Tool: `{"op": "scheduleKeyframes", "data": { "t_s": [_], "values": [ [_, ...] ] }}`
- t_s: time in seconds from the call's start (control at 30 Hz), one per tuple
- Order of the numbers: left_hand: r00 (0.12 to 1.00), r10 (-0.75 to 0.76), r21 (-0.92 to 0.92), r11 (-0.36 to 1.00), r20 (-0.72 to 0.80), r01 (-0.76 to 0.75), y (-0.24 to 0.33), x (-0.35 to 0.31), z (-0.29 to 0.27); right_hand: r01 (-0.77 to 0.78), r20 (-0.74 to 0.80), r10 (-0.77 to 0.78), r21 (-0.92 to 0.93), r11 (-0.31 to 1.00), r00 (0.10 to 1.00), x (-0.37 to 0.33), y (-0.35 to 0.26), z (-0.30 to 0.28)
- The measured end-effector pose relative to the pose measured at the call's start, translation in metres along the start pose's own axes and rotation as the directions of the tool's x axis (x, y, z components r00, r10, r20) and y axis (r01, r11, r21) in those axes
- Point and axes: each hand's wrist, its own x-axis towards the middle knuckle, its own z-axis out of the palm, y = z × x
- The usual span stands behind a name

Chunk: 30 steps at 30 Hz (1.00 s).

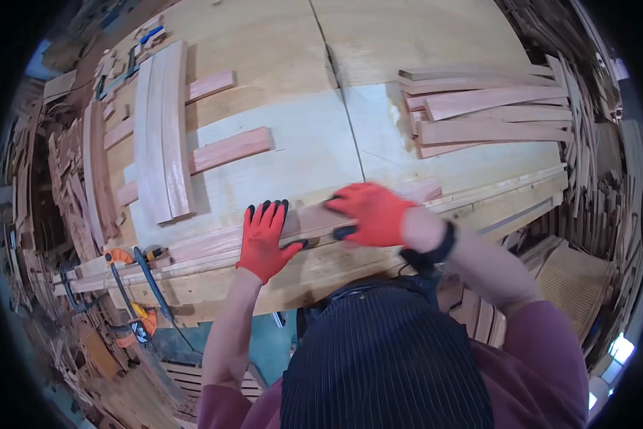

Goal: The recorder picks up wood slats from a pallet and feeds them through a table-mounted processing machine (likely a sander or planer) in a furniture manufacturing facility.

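Note:
A long pinkish wooden board (203,244) lies along the near edge of the workbench, beside a low pale wooden strip (493,189). My left hand (262,247), in a red glove with black fingertips, lies flat on the board with its fingers stretched and thumb out to the right. To its right, my right hand (375,214) in a matching glove is over the same board, slightly blurred. Its thumb and fingers are apart, and nothing shows held between them. The palm's underside is hidden.
Pale planks (160,136) rest across pink crosspieces (232,149) at the left. Several thin slats (496,104) are piled at the back right. Orange and blue clamps (150,282) grip the front-left bench edge. A gap (343,93) runs across the bench top (264,43).

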Motion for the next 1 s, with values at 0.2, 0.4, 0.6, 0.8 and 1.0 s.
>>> {"op": "scheduleKeyframes", "data": {
  "t_s": [0.2, 0.4, 0.6, 0.8, 1.0],
  "values": [
    [0.989, 0.039, 0.223, 0.972, 0.144, -0.071, 0.007, 0.009, 0.011, -0.597, -0.364, 0.536, -0.074, 0.799, 0.762, -0.193, 0.156, 0.008],
    [0.99, 0.014, 0.306, 0.95, 0.14, -0.057, 0.015, 0.007, 0.009, -0.692, -0.407, 0.595, -0.142, 0.708, 0.693, -0.253, 0.21, 0.058],
    [0.989, -0.03, 0.394, 0.919, 0.148, -0.031, 0.022, 0.003, 0.014, -0.702, -0.439, 0.578, -0.2, 0.684, 0.688, -0.256, 0.223, 0.065],
    [0.984, -0.062, 0.503, 0.864, 0.168, -0.032, 0.027, 0.001, 0.017, -0.71, -0.483, 0.566, -0.185, 0.679, 0.668, -0.261, 0.217, 0.069],
    [0.978, -0.099, 0.554, 0.833, 0.184, -0.02, 0.03, -0.004, 0.02, -0.745, -0.478, 0.602, -0.197, 0.637, 0.64, -0.263, 0.208, 0.071]
  ]
}}
